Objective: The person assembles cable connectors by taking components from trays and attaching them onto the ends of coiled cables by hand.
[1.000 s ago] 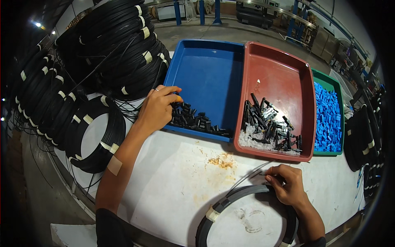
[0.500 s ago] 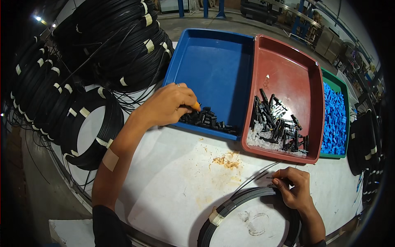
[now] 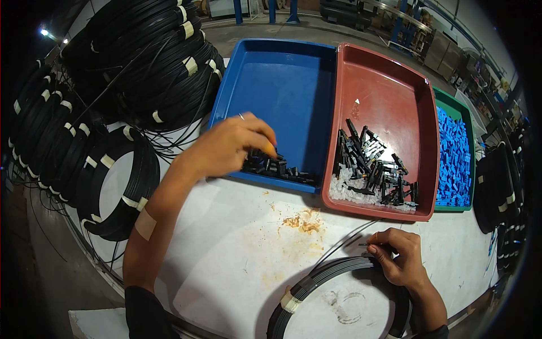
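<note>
My left hand (image 3: 228, 146) reaches over the front edge of the blue tray (image 3: 282, 85). Its fingers point down at a pile of small black plastic pieces (image 3: 276, 168), and an orange covering shows on one fingertip. Thumb and fingers are drawn together, slightly blurred; whether a piece is between them is hidden. At the lower right, my right hand (image 3: 400, 257) pinches the thin end of a black cable (image 3: 363, 244) between thumb and forefinger. That hand rests beside the taped coil of black cable (image 3: 305, 285) lying on the white table.
A red tray (image 3: 384, 73) holds black connectors (image 3: 367, 164) and clear plastic pieces (image 3: 353, 189). Right of it, a green tray (image 3: 471, 169) holds small blue pieces (image 3: 453, 158). Large black cable coils (image 3: 147, 68) are stacked at left. Yellowish crumbs (image 3: 305, 221) lie on the table (image 3: 226, 248).
The whole view has shifted slightly, so the trays and coils sit further left. My left hand still works at the black pieces, its fingers moved a little; my right hand keeps its pinch.
</note>
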The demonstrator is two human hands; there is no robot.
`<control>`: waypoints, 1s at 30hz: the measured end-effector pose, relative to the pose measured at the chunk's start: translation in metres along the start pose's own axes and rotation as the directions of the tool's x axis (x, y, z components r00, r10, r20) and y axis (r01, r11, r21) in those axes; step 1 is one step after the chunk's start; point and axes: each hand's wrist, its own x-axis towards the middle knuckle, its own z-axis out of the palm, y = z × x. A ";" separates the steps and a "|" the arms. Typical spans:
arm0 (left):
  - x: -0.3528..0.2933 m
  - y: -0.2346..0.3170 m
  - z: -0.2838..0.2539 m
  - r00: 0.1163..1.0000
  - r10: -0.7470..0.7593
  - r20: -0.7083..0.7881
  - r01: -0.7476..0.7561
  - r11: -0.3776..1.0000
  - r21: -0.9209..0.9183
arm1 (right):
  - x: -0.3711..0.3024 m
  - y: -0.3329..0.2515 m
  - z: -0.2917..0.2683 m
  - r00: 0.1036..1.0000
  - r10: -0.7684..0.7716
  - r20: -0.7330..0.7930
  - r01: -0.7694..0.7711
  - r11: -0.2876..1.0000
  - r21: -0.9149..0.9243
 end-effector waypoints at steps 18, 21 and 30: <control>0.012 -0.002 0.003 0.983 0.186 -0.014 -0.176 0.953 0.247 | 0.001 0.000 0.001 1.000 0.003 0.014 -0.003 1.000 0.018; 0.030 0.018 0.031 0.966 0.193 0.174 -0.179 0.980 -0.091 | -0.001 0.001 0.000 1.000 0.008 0.003 -0.008 1.000 0.009; 0.040 0.011 0.027 0.941 0.229 0.251 -0.248 0.968 0.047 | 0.001 0.000 -0.001 0.999 0.006 0.039 -0.007 1.000 0.021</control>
